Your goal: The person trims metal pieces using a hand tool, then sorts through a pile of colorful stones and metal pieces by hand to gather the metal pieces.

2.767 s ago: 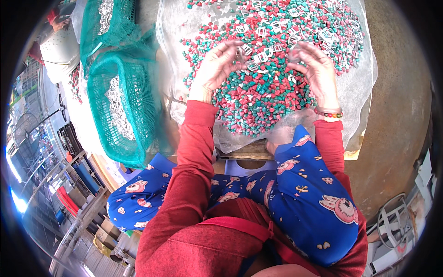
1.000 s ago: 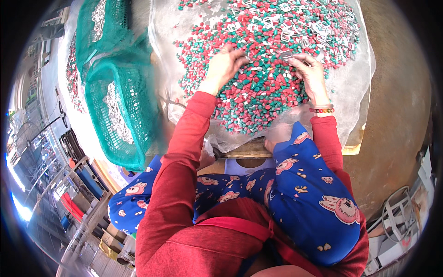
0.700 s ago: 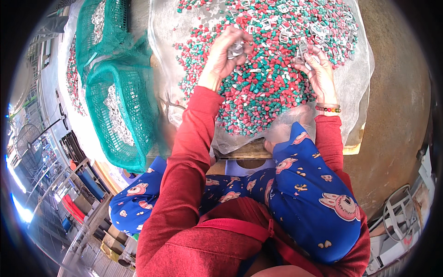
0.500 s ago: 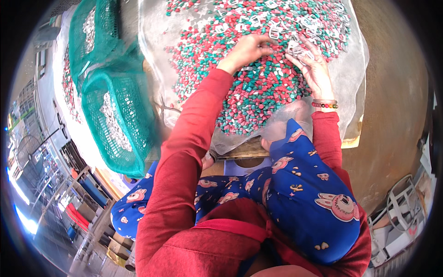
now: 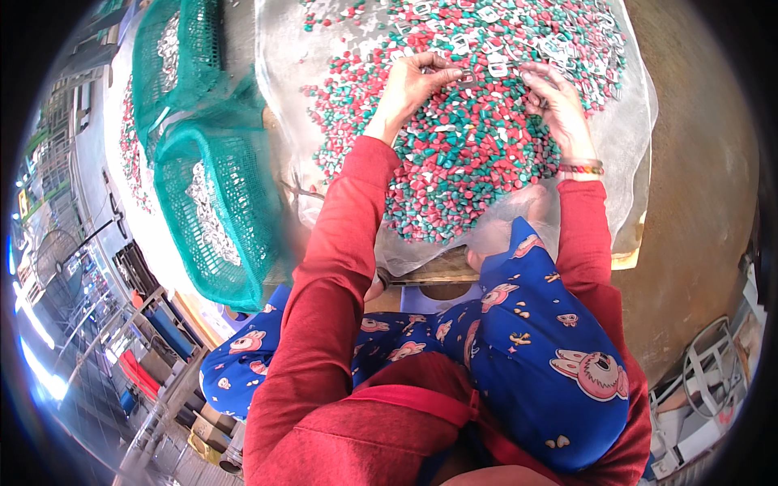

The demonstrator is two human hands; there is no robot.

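Observation:
My left hand pinches a small silver metal buckle between thumb and fingertips, just above a spread heap of small red, green and white chips. To its right, my right hand is half curled over the heap, fingertips drawn together; what lies in them, if anything, I cannot make out. Between the hands a loose frame-shaped buckle rests on the chips. Several more silver buckles are scattered over the far part of the heap.
The chips lie on a pale translucent sheet over a table with a wooden edge. At the left stand two green mesh-lined baskets holding silver pieces. My knees in blue patterned trousers reach the table's near edge.
The cluster of buckles seen in my right hand no longer shows there, and its fingers have curled in. My left hand has shifted slightly left and now pinches a buckle.

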